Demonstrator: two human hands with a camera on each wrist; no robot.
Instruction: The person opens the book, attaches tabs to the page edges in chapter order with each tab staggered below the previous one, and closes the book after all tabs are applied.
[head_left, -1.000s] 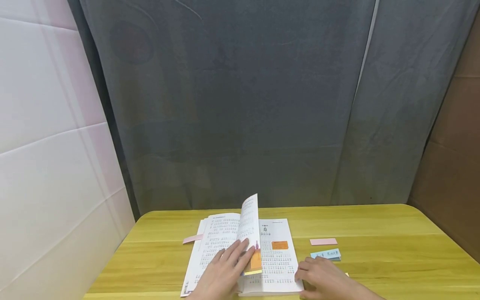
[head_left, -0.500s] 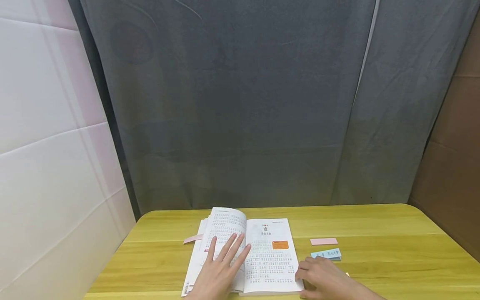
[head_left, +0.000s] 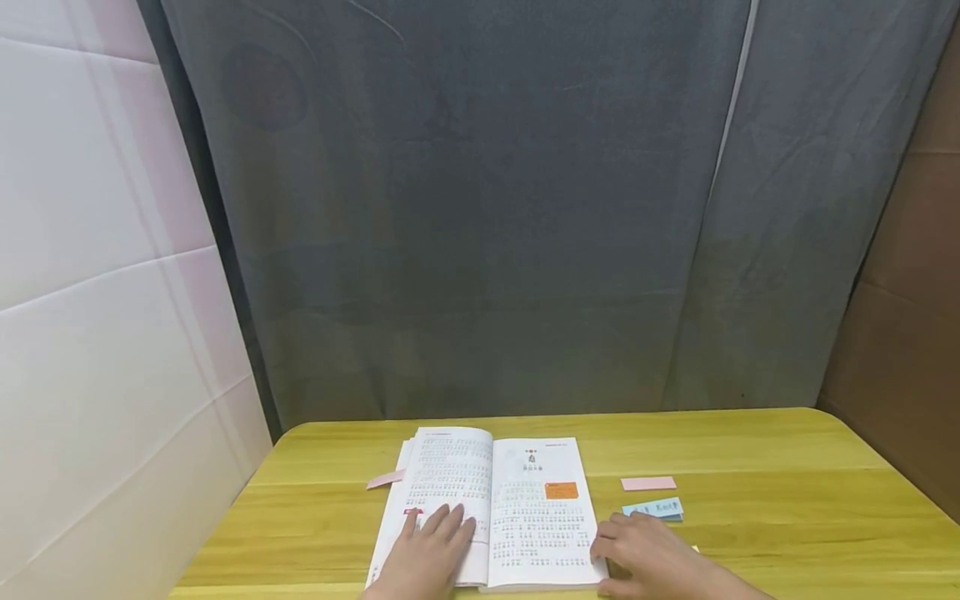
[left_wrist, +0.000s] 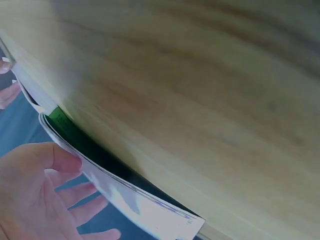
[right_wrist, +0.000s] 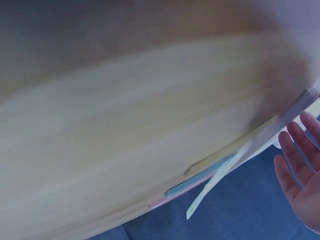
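Pressing flat, with released left hand (head_left: 426,557) fingers, the left page of the open book (head_left: 525,508) lying near-centre on the desk (head_left: 787,508), right hand (head_left: 645,554) resting loosely at its right edge; risking the page springing back if pressure eases.

Book text (head_left: 536,517): too small to read.
Left hand (head_left: 423,557): wrist cut off by near edge.
Right wrist view: blurred.
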